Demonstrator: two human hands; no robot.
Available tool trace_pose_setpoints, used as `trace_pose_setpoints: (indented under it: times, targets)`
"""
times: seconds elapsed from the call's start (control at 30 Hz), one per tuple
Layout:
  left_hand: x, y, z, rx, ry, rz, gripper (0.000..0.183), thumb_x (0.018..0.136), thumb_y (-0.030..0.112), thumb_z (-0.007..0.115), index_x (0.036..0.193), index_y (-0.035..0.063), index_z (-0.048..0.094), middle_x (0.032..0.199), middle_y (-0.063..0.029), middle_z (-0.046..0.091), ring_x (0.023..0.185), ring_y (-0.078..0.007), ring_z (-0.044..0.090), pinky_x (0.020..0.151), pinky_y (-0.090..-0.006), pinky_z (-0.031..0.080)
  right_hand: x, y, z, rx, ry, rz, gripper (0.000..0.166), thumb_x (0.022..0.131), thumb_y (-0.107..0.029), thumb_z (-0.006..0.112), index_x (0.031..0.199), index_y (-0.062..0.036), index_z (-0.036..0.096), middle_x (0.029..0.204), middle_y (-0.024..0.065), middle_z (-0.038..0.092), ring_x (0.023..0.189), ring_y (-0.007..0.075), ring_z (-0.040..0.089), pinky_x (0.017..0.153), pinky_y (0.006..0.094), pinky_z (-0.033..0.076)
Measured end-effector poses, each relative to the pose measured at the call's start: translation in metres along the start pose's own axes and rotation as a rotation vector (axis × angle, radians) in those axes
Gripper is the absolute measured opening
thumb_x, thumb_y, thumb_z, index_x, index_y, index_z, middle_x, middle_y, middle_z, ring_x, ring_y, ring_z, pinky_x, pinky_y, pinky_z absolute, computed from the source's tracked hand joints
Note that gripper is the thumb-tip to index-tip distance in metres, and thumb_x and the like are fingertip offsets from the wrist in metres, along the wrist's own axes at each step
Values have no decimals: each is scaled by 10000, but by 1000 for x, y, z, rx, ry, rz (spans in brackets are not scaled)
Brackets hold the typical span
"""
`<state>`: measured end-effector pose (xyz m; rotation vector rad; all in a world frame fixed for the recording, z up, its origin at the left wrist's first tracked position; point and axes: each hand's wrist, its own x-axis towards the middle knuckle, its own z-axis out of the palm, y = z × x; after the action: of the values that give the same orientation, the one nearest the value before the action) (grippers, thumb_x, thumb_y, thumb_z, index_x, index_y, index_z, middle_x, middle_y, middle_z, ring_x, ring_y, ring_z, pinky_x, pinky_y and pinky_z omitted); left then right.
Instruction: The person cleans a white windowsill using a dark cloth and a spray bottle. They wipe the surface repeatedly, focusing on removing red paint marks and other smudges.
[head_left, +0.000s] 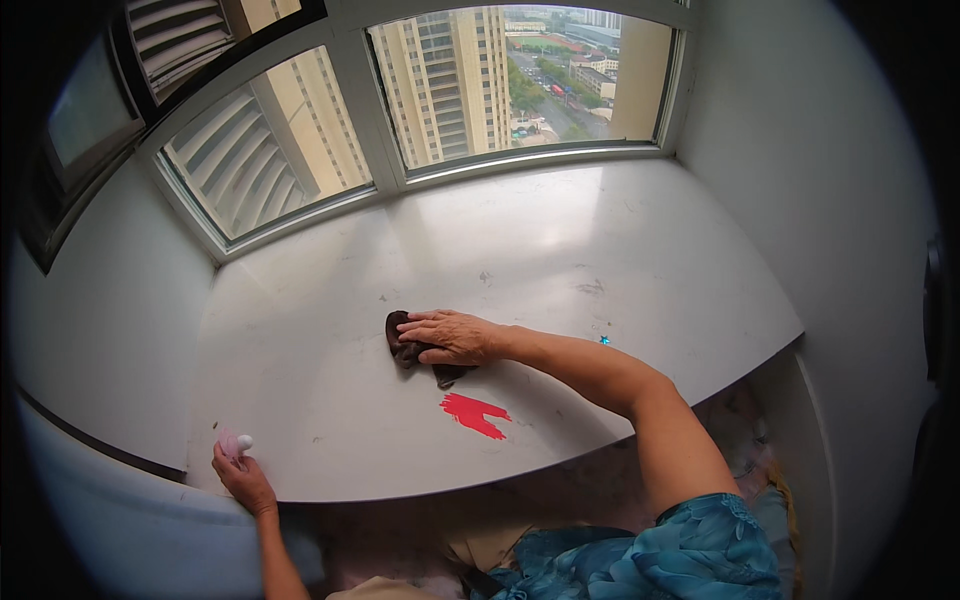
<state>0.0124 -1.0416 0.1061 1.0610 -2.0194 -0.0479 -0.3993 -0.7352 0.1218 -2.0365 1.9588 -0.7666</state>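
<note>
My right hand (455, 337) presses a dark brown cloth (406, 346) flat against the white windowsill board (337, 405), fingers pointing left. Just below the cloth, a bright red patch (474, 415) with ragged edges lies on the board. At the board's near left corner, my left hand (246, 480) holds a small pinkish, see-through object with a white rounded end (244, 442); its exact kind cannot be told. A small blue star (604, 340) lies on the board above my right forearm.
Framed windows (525, 154) border the far side, with white walls (795, 172) at both ends. Grey smudges (591, 288) mark the board. A pale blue rounded surface (142, 517) stands at the near left, beside the board's corner.
</note>
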Motion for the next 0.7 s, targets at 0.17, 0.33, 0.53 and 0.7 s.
trace_pose_setpoints:
  times: [0.17,0.33,0.53,0.7]
  targets:
    - [-17,58,15,-389,-2,-96,546,831,-111,547,1356,2,448,1270,-178,532,1166,-323,569,987,-407,490,-176,73,-90,-352,294,506,577,989,-471,459,1408,-76,498,1488,84,465,1428,307,305,1172,429,226]
    - [-36,92,15,-391,-119,-110,539,842,-116,539,1361,2,448,1305,-170,522,1203,-290,547,1012,-383,470,-306,114,-142,-555,536,1068,658,1001,-515,396,1427,-20,474,1501,107,446,1401,301,334,1168,400,253]
    - [-39,95,10,-440,-176,-191,549,867,-99,539,1394,-12,413,1379,-175,493,1262,-286,515,1060,-378,426,-315,212,-169,-544,645,1442,747,1000,-566,345,1508,-19,321,1585,142,299,1475,313,228,1201,420,203]
    - [-41,102,4,-391,-177,-198,535,869,-95,538,1384,-18,417,1358,-171,499,1240,-281,520,1060,-363,406,-172,274,-170,-470,601,1358,767,986,-590,330,1519,-39,310,1596,147,275,1494,311,188,1212,420,147]
